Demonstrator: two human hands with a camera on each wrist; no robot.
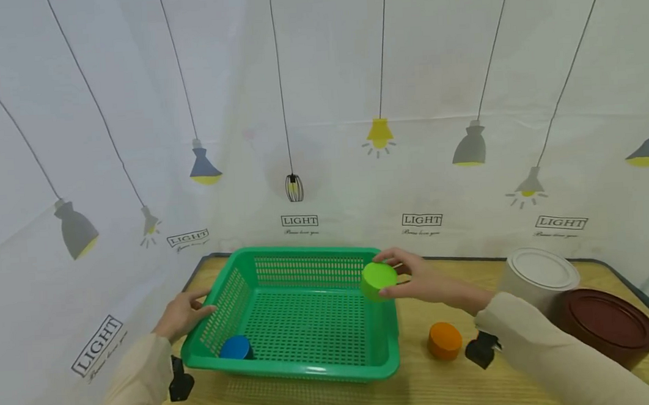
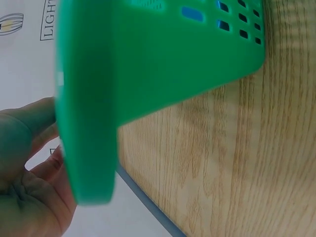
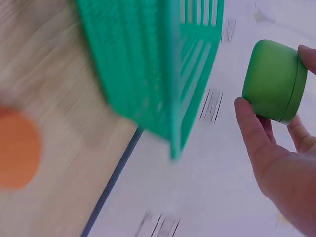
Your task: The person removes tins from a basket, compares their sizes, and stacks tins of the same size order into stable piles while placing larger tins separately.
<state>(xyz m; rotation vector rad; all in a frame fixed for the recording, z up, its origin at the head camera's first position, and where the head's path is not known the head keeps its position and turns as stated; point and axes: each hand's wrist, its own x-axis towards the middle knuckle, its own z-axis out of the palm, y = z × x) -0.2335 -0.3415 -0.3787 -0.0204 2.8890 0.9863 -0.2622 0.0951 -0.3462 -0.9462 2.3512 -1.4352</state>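
Note:
My right hand [image 1: 424, 280] pinches a small light green round container [image 1: 378, 281] between thumb and fingers, over the right side of a green plastic basket [image 1: 311, 371]. In the right wrist view a lid seam runs round the light green container [image 3: 273, 81], which is tilted. My left hand [image 1: 178, 315] grips the basket's left rim, and in the left wrist view its fingers lie right at the rim [image 2: 88, 118]. Inside the basket, at its near left corner, sits a blue round container [image 1: 236, 348], partly hidden by the front rim.
An orange round container [image 1: 445, 341] stands on the wooden table [image 1: 422, 393], right of the basket. Farther right are a white lidded canister [image 1: 537, 274] and a dark red lidded one [image 1: 608, 322], close together beside my right forearm. A lamp-printed sheet [image 1: 333, 165] hangs behind the table.

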